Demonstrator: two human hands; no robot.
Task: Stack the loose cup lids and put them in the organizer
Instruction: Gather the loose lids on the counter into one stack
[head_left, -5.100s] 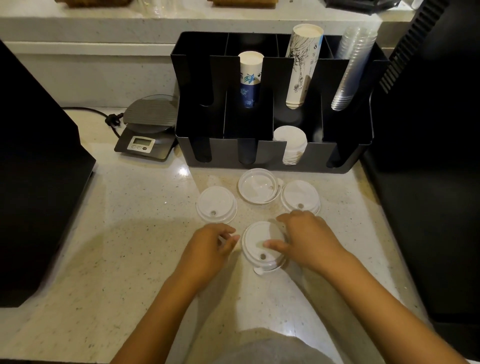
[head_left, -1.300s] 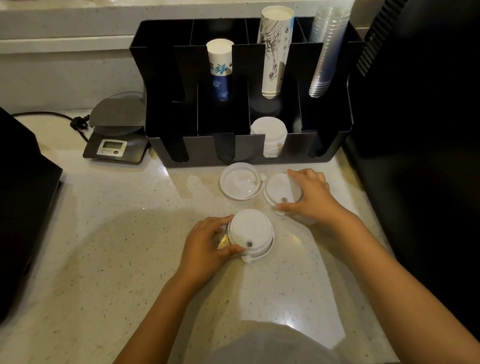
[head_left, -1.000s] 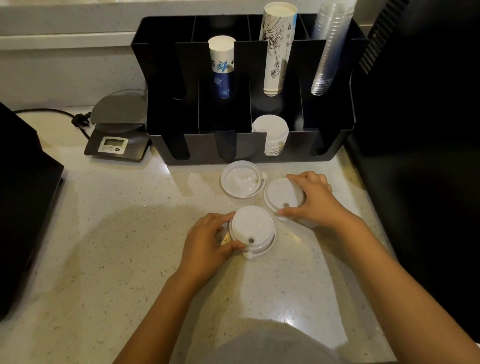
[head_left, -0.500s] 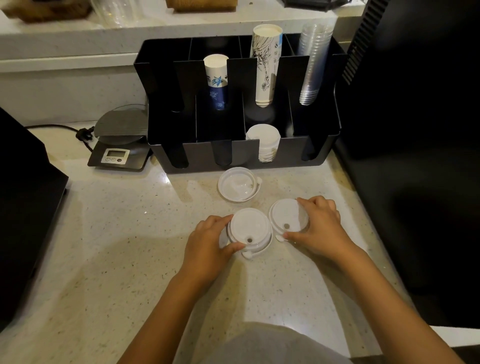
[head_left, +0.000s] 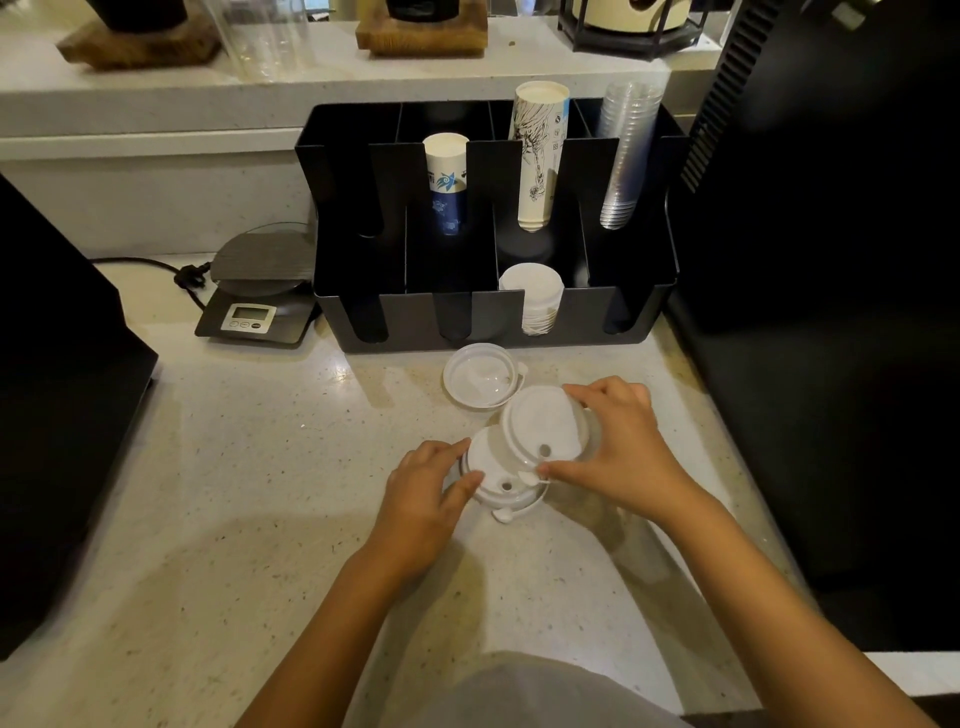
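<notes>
Probably café counter: cup organizer (head_left: 488, 317), paper cups (head_left: 537, 156), scale (head_left: 254, 291).

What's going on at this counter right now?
A person is gathering loose cup lids into a stack. The left hand steadies a small stack of white lids on the counter, while the right hand holds another white lid tilted over the stack's edge, not yet seated. One clear lid lies loose in front of the black organizer, which already holds a stack of white lids and cups.
</notes>
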